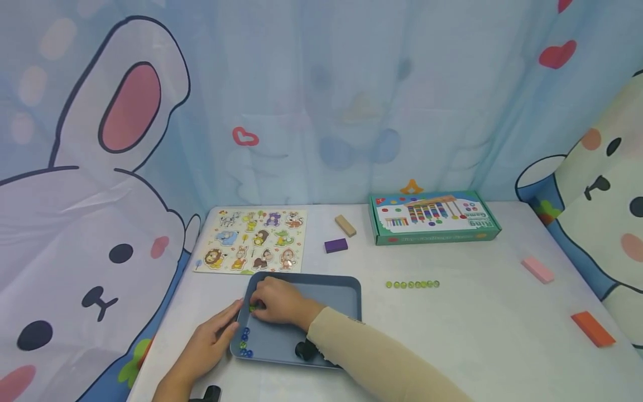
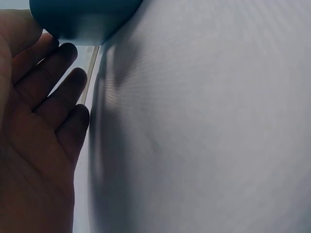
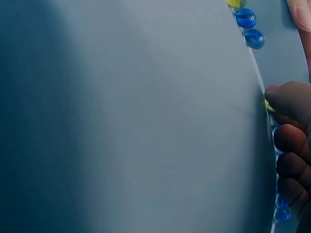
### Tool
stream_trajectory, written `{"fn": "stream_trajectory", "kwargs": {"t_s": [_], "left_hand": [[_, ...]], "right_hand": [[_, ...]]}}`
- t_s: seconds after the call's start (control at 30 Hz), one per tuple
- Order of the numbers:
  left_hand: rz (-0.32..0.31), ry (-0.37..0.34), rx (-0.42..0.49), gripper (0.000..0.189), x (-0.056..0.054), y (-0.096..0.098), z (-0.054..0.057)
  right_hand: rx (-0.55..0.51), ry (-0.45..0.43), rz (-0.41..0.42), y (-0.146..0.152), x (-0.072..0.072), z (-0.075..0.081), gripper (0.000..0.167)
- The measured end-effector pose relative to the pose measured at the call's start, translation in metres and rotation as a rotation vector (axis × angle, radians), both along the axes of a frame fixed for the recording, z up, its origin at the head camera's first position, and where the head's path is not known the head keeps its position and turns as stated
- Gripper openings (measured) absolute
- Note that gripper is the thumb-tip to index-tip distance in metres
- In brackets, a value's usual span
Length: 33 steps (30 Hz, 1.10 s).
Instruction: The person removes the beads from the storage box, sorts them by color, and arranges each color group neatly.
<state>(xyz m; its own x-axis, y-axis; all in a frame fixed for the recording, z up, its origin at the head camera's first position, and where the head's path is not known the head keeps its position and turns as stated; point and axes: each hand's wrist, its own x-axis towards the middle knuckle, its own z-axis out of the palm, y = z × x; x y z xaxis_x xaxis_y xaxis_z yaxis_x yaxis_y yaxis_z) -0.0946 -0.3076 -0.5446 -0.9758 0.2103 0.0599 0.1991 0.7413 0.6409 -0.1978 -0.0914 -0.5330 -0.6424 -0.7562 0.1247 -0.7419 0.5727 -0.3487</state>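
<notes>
A grey-blue tray (image 1: 281, 346) lies on the table before me. My right hand (image 1: 278, 301) reaches inside its left end, where thumb and finger pinch a yellow-green marble (image 3: 269, 105). In the right wrist view, more blue marbles (image 3: 282, 215) line the tray wall beside the curled fingers, partly hidden by them. Toward the tray's near left corner sit several blue marbles (image 1: 246, 331) with a yellow-green one (image 1: 243, 345) among them. My left hand (image 1: 208, 340) rests against the outside of the tray's left rim, its fingers loosely extended.
Yellow-green marbles (image 1: 413, 285) form a row right of the tray. Behind it lie an animal puzzle board (image 1: 253, 240), a purple block (image 1: 336, 245), a wooden block (image 1: 345, 225) and a green game box (image 1: 435, 218). Pink (image 1: 537, 269) and orange (image 1: 593, 329) blocks lie far right.
</notes>
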Motion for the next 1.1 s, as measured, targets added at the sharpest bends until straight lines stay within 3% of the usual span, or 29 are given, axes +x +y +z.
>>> {"fn": "stream_trajectory", "kwargs": {"t_s": [0.2,0.57,0.77,1.1], "left_hand": [[-0.009,0.003,0.005,0.051,-0.001,0.001,-0.001],[-0.007,0.061,-0.013,0.049,0.001,0.004,0.006],[-0.015,0.059,0.014,0.049,0.002,0.005,0.007],[0.005,0.012,-0.03,0.05,0.002,0.002,0.003]], "right_hand": [[-0.012,0.023,-0.009,0.002,0.002,-0.001,0.018],[-0.132,0.025,-0.093,0.03,0.001,0.023,0.014],[-0.189,0.027,-0.11,0.052,-0.001,0.034,0.013],[-0.262,0.076,-0.157,0.093,0.001,0.044,0.01]]}}
